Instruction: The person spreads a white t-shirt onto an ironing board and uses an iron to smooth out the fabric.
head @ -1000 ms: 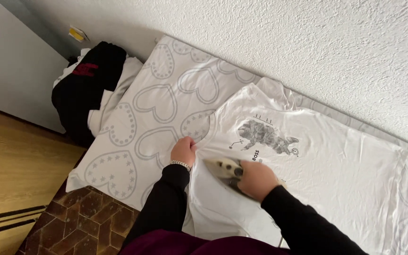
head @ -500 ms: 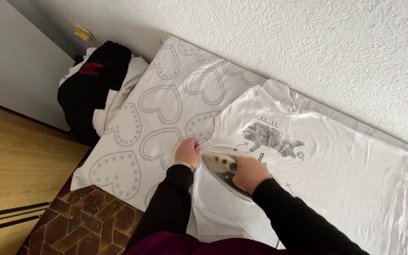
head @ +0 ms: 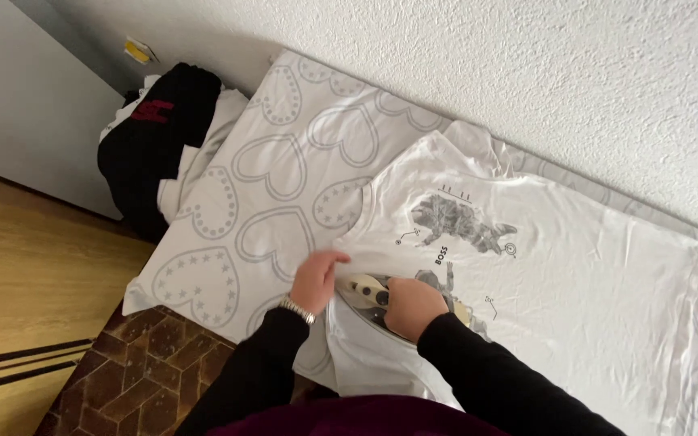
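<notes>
A white T-shirt (head: 575,266) with a grey printed figure lies flat on a white cloth with grey hearts (head: 284,178). My right hand (head: 410,307) grips the handle of a cream-coloured iron (head: 365,292) resting on the shirt's near shoulder. My left hand (head: 317,277), with a metal wristband, lies just left of the iron at the shirt's sleeve edge, its fingers spread over the fabric. Both arms wear black sleeves.
A pile of black and white clothes (head: 159,137) sits at the far left end of the cloth, next to a grey door. A white textured wall (head: 527,73) runs along the far side. Wooden floor (head: 26,266) and dark brown hexagon tiles (head: 139,371) lie to the left.
The iron has slid back toward me and slightly left along the shirt's shoulder. My left hand has let go of the collar edge and moved down, with its fingers now spread.
</notes>
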